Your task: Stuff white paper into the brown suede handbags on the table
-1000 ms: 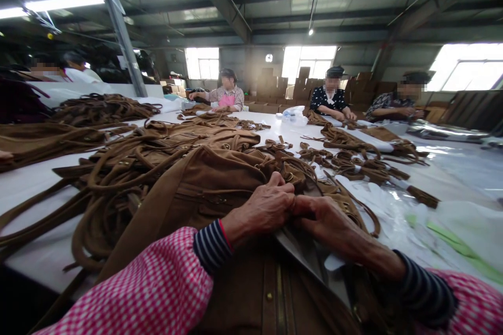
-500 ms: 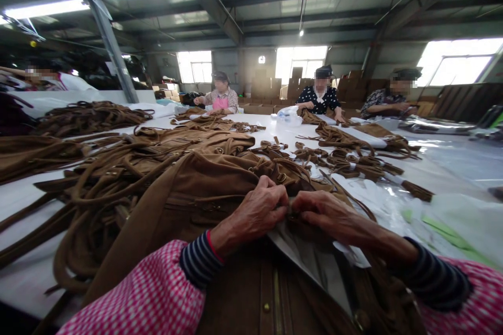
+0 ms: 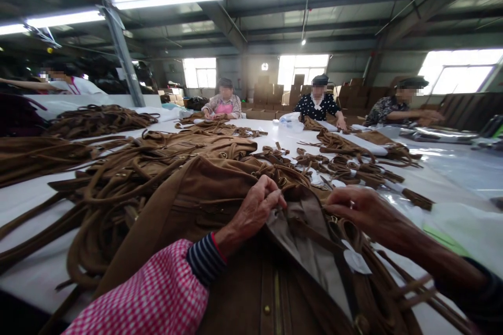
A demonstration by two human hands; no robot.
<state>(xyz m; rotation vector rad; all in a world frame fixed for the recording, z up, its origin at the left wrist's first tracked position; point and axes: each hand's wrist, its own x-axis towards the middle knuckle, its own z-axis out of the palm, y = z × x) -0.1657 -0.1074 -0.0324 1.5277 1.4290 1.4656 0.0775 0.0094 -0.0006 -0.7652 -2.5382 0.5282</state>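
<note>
A large brown bag (image 3: 228, 267) with a brass zip lies in front of me, its mouth parted so that the grey lining (image 3: 306, 256) shows. My left hand (image 3: 255, 207) is closed on the rim of that mouth, thumb and forefinger together. To the right, my right hand (image 3: 365, 214) has its fingers curled together just above brown straps and small brass fittings (image 3: 333, 220). What its fingertips hold, if anything, is hidden. A white tag (image 3: 356, 261) hangs by the straps beside the lining.
Brown bags and looped straps (image 3: 106, 178) heap up on the left. Tied strap bundles (image 3: 353, 162) with white wraps lie beyond my hands on the white table (image 3: 267, 126). Plastic sheeting (image 3: 463, 220) covers the right side. Several people work across the table.
My right hand has moved right, away from the left hand, and the bag's mouth shows more grey lining between them. My left hand stays at the rim. The view has tilted slightly upward.
</note>
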